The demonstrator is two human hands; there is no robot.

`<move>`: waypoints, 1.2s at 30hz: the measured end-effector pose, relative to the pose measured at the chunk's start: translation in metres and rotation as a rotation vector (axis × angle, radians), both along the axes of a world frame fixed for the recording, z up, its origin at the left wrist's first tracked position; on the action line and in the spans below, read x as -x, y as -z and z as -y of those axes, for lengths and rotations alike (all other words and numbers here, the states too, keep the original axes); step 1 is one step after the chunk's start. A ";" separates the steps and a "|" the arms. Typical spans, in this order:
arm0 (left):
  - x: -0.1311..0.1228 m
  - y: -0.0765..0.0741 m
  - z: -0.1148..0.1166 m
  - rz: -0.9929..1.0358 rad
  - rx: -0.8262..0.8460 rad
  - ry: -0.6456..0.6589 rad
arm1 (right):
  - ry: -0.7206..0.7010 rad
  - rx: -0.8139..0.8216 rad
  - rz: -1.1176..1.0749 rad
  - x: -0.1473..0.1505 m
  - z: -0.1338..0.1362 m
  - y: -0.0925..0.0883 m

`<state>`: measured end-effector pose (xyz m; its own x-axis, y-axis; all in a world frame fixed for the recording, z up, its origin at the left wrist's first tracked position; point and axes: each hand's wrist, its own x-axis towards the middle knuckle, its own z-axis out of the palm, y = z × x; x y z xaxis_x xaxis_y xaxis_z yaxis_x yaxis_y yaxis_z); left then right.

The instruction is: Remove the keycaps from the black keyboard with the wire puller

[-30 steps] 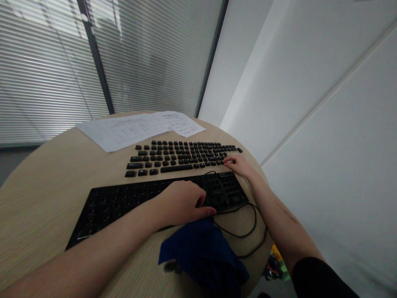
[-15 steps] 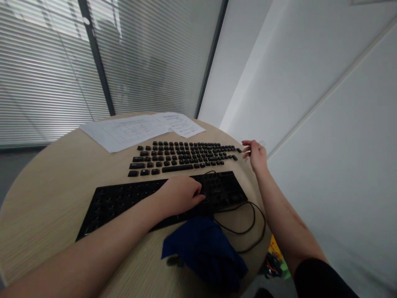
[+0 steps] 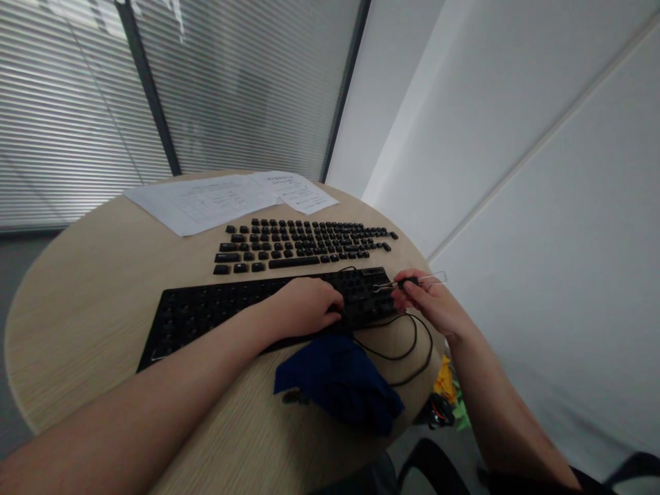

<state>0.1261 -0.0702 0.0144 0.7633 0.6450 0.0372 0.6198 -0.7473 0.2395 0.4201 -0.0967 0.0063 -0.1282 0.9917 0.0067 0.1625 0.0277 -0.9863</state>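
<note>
A black keyboard (image 3: 201, 313) with most of its keycaps off lies across the table, its cable (image 3: 420, 357) looping at the right. My left hand (image 3: 309, 302) rests on the keyboard's middle, fingers curled down against it and the thumb near its front edge. Between the thumb and fingers of my right hand (image 3: 425, 295) is a wire keycap puller (image 3: 407, 282) with a dark handle. Its wire tips reach over the right end of the keyboard. Loose black keycaps (image 3: 293, 262) stand in rows behind the keyboard.
A crumpled blue cloth (image 3: 340, 385) lies in front of the keyboard, partly covering a small object. Printed papers (image 3: 206, 203) lie at the back of the round wooden table (image 3: 67, 295). A white wall (image 3: 541, 206) rises close on the right.
My right hand has come back from the far right keycaps toward the keyboard's right end, where the puller now shows clearly. My left hand stays on the keyboard. The view has shifted slightly.
</note>
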 end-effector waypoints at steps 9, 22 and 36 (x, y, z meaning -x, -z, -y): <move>-0.002 0.002 0.000 -0.031 -0.006 0.040 | 0.086 -0.042 0.000 0.023 -0.006 0.030; -0.003 0.008 -0.003 -0.004 -0.002 0.048 | 0.176 -0.116 0.146 0.030 -0.005 0.043; -0.002 0.007 -0.003 -0.007 0.032 0.036 | 0.104 -0.301 0.356 0.015 0.000 0.061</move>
